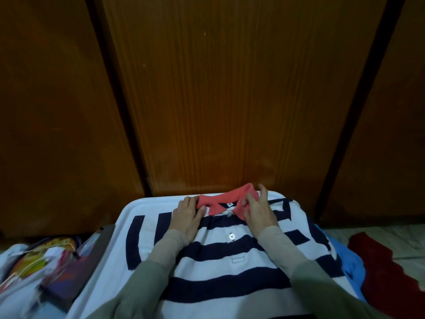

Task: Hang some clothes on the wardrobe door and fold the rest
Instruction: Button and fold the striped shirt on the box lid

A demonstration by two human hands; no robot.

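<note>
A white polo shirt with navy stripes (220,268) lies front-up on a white table (128,210), its sleeves tucked in at the sides. Its coral collar (220,199) points toward the wooden wardrobe doors (207,100). My left hand (187,217) lies on the shirt's left shoulder, fingers at the collar's left end and the thumb on the fabric. My right hand (259,211) pinches the collar's right flap between thumb and fingers. Both forearms wear grey-green sleeves.
A heap of colourful clothes and a dark board (69,272) sits to the left of the table. Blue cloth (349,263) shows under the shirt's right edge, and a dark red garment (386,279) lies on the pale floor to the right.
</note>
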